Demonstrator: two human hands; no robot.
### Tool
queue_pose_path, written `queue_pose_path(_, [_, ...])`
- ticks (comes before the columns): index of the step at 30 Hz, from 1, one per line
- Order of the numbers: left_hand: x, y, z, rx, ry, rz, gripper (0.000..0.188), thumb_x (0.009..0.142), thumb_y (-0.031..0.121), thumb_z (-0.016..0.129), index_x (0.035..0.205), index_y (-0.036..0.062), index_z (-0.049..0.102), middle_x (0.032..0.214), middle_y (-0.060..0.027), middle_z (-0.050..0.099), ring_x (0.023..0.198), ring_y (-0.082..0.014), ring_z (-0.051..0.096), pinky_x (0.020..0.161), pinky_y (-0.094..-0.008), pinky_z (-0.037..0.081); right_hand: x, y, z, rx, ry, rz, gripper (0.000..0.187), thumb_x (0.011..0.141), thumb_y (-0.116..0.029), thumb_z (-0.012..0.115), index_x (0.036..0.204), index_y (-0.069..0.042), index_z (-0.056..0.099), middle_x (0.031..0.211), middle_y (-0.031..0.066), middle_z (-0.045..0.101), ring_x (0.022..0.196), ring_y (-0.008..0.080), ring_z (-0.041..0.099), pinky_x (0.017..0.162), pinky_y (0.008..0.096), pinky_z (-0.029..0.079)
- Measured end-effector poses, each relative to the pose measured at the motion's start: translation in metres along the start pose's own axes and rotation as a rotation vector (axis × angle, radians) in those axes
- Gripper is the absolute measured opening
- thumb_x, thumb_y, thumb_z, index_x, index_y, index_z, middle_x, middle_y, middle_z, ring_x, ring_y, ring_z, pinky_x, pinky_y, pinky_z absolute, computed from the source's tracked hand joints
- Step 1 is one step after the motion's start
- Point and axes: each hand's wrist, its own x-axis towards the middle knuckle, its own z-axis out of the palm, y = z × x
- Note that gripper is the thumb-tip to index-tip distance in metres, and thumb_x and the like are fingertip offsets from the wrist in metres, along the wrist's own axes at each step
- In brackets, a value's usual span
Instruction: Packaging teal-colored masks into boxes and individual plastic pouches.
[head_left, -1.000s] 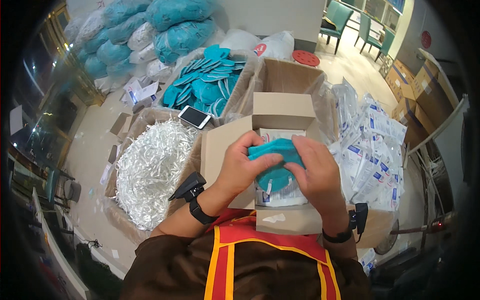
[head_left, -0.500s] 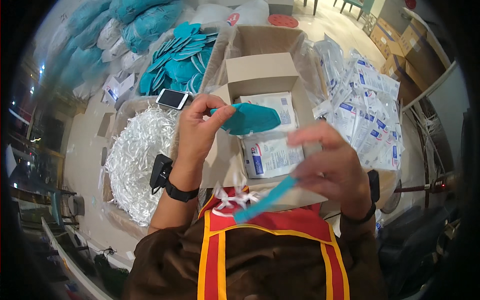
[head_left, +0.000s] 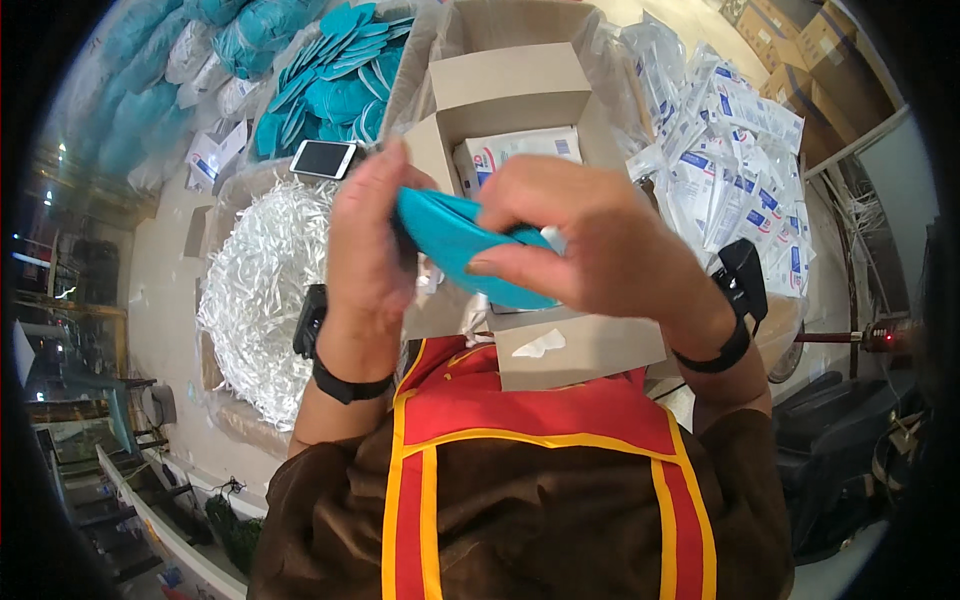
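Note:
In front of my chest, a teal folded face mask is held between both hands, its upper edge parted into layers. My left hand grips the mask's left end, thumb up. From the other side, my right hand pinches it between thumb and fingers; a small white bit shows beside those fingers. Below and behind the mask stands an open cardboard carton with white-and-blue flat packets inside, partly hidden by my hands. A torn white scrap lies on its near flap.
To the left, a lined box holds loose white strips. Beyond it lie a phone and a box of teal masks. Many sealed packets are heaped at right. Brown cartons and filled teal bags stand farther back.
My right hand has moved up and left onto the mask, which is now lower and held by both hands. The separate teal strip near my lap no longer shows. The view has shifted slightly.

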Motion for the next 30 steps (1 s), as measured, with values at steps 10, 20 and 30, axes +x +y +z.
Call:
queue_pose_path(10, [0.009,0.070,-0.080,-0.092,0.036,0.312,0.028,0.092,0.024,0.056,0.072,0.0093,0.044,0.067,-0.0027,0.043,0.063,-0.0143,0.040,0.060,-0.0287,0.036,-0.022,0.130,0.047,-0.282,-0.501,0.225,0.026,0.082,-0.020,0.065,0.100,-0.002,0.062,0.097,0.0150,0.063,0.090,0.0319,0.060,0.081,0.0375,0.048])
queue_pose_path(20, [-0.002,0.040,-0.085,0.209,0.061,0.249,0.025,0.090,0.020,0.056,0.071,0.0051,0.049,0.072,-0.0077,0.053,0.065,-0.0129,0.047,0.060,-0.0260,0.037,-0.066,0.121,0.080,-0.528,-0.645,0.252,0.026,0.077,-0.017,0.069,0.096,-0.002,0.060,0.093,0.0145,0.060,0.095,0.0330,0.056,0.081,0.0420,0.047])
queue_pose_path(30, [-0.001,-0.031,-0.031,0.705,-0.278,0.045,0.046,0.081,0.014,0.069,0.122,0.0025,0.053,0.103,-0.0020,0.057,0.083,-0.0059,0.049,0.072,-0.0210,0.042,-0.045,0.070,0.009,0.042,-0.347,0.492,0.016,0.080,-0.013,0.065,0.091,-0.003,0.061,0.085,0.0141,0.062,0.081,0.0300,0.059,0.072,0.0363,0.046])
